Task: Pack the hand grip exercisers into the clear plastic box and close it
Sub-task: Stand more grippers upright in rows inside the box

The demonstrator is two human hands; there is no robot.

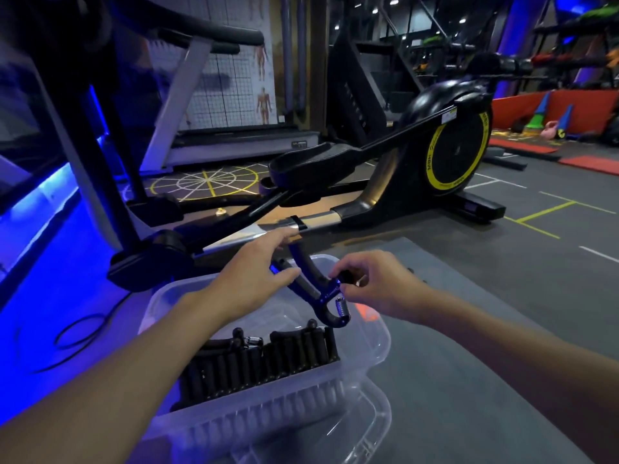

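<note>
At the centre of the frame, both hands hold one hand grip exerciser (315, 289) in the air above the clear plastic box (375, 336). The left hand (254, 279) wraps loosely around the two handles, thumb below and fingers spread over the upper handle, so it is gripping the tool rather than lying open. The right hand (375, 283) pinches the head end, its fingertips (346, 289) closed on the part just above the coil spring (342, 306).

The exerciser's long axis runs diagonally, handles pointing toward the upper left of the frame and the spring end hanging toward the lower right. That spring end sits just above the row of packed exercisers (264, 360), which stand side by side along the near wall of the box, toward the bottom of the frame. The space still free lies in the far half of the box, directly beneath the held tool.

Judging from this, the coming move is a lowering one: the tool must drop straight down and probably turn to line up with the row. Both hands are equally close to it. A clear lid (368, 426) appears to lie under the box at the lower right, not yet fitted.
</note>
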